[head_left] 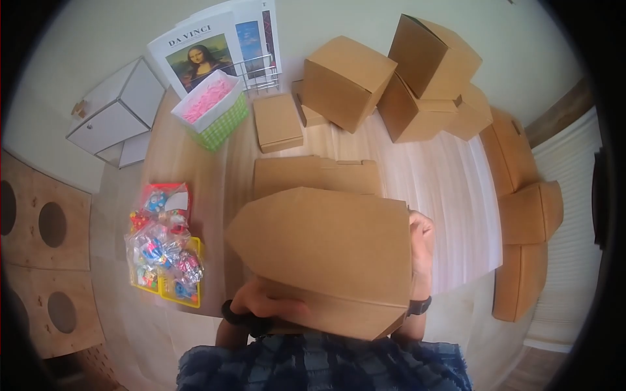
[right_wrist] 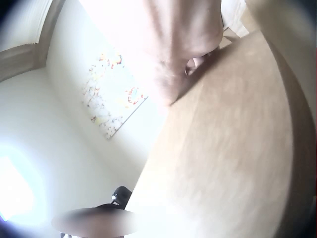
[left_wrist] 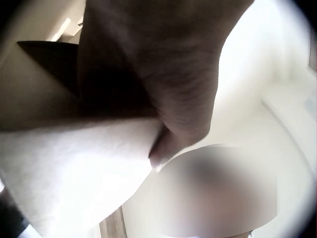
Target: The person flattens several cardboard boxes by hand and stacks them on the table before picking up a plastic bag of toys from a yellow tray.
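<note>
Head cam: L hand (head_left: 268, 304) at near side, R hand (head_left: 422, 240) at R end, both gripping cardbd box (head_left: 326, 244).

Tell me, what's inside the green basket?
The basket holds pink pieces and a white lining. Anything under the pink pieces is covered, so I can't see it.

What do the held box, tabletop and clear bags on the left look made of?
Held box: likely cardboard, matte brown; plain flat panels with folded edges.
Tabletop: wood or wood-look laminate; pale streaky grain, some sheen, can't tell which.
Clear bags: probably thin plastic film, glossy; see-through, crinkled, with bright highlights.
</note>
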Action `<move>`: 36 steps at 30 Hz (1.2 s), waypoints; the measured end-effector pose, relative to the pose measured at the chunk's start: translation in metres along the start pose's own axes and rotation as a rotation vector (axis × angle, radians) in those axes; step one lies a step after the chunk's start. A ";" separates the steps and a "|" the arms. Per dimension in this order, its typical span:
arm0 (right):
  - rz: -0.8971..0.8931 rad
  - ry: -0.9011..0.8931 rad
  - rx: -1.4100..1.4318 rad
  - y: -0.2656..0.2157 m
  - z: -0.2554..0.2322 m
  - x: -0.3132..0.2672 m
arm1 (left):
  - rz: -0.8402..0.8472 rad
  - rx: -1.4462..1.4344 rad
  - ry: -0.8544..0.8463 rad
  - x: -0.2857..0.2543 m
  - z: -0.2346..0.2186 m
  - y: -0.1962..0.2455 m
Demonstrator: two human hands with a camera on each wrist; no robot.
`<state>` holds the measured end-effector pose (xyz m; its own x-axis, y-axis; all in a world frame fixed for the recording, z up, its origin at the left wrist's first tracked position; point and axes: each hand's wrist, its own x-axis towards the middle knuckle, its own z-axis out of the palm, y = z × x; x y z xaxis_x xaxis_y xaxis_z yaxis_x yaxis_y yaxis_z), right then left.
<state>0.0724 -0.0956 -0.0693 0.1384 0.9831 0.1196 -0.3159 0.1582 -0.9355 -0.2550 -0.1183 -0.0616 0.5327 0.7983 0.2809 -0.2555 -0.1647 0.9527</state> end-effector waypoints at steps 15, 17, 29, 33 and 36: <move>0.025 -0.221 0.414 -0.020 0.019 0.008 | 0.001 0.112 0.907 0.022 -0.011 0.006; 0.048 -0.103 0.475 -0.024 0.024 0.008 | 0.019 0.204 0.863 0.020 -0.017 0.000; -0.084 0.279 0.851 -0.058 0.044 0.027 | 0.044 0.028 0.830 -0.006 -0.042 -0.032; -0.136 -0.102 0.927 -0.041 0.025 0.026 | 0.103 -0.163 0.868 -0.024 -0.046 -0.033; -0.022 -0.545 0.740 -0.035 -0.002 0.029 | 0.283 -0.456 0.897 -0.029 -0.046 -0.028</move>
<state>0.0892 -0.0733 -0.0334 -0.2513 0.8565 0.4508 -0.8644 0.0110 -0.5027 -0.3004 -0.1104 -0.1020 -0.3414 0.9322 0.1200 -0.6569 -0.3280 0.6789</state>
